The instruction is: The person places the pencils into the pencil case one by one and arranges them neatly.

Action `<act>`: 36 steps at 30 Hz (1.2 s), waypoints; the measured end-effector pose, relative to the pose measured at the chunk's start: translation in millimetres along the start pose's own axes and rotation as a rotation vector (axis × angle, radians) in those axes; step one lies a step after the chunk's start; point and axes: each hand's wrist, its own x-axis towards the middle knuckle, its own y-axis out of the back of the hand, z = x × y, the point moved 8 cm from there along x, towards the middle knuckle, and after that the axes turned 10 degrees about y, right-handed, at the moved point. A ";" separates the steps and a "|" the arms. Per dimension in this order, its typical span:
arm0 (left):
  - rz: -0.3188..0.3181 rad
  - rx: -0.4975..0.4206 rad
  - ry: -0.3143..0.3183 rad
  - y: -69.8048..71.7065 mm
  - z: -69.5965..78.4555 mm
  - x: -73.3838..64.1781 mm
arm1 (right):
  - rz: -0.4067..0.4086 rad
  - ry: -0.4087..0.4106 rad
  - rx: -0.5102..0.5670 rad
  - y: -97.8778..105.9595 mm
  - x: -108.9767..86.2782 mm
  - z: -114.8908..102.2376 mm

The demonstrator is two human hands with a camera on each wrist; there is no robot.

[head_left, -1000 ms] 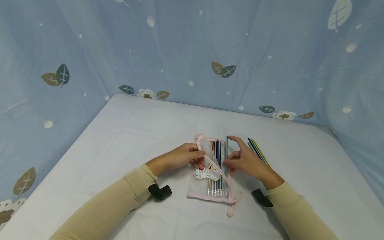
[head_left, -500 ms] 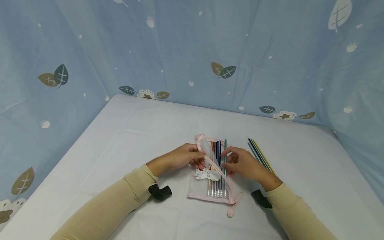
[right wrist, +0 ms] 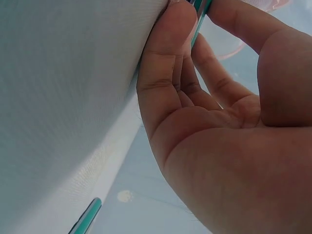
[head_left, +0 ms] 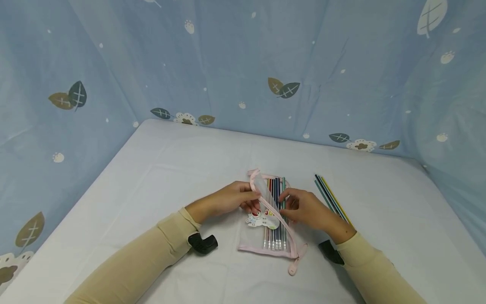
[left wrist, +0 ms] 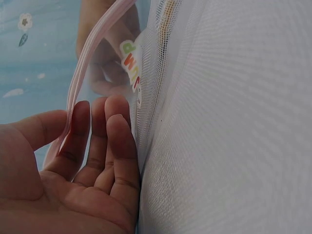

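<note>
My left hand (head_left: 235, 198) pinches the pink zipper edge of a clear mesh pencil pouch (head_left: 248, 240), lifting its top layer. In the left wrist view, thumb and forefinger (left wrist: 80, 122) meet on that pink band while the other fingers lie under the sheet. Several dark and coloured pencils (head_left: 274, 242) with erasers toward me lie side by side within the pouch. At their right, my right hand (head_left: 311, 211) holds a green pencil (head_left: 284, 185) by its shaft, which lies along the row. The right wrist view shows fingertips around this green pencil (right wrist: 199, 29).
A few loose pencils (head_left: 329, 195), green, dark and yellow, lie on the white tablecloth (head_left: 190, 156) right of the pouch, partly behind the right wrist. The pouch's pink zipper pull (head_left: 293, 268) hangs off its near right corner. A blue patterned curtain (head_left: 235, 63) surrounds the table.
The green pencil has shifted left, up against the row in the pouch. My right hand has slid down its shaft and leftward. The left hand keeps its place on the pouch edge.
</note>
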 end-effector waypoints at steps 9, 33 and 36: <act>0.009 0.000 0.004 1.0 3.0 -1.3 | 0.004 0.025 -0.032 0.0 -0.4 -4.0; 0.002 0.001 0.001 -0.4 -3.8 0.4 | 0.190 0.010 -0.256 24.1 -8.5 -9.2; 0.011 0.000 0.008 0.2 -3.2 -0.1 | 0.226 0.022 -0.290 30.9 -9.1 -9.2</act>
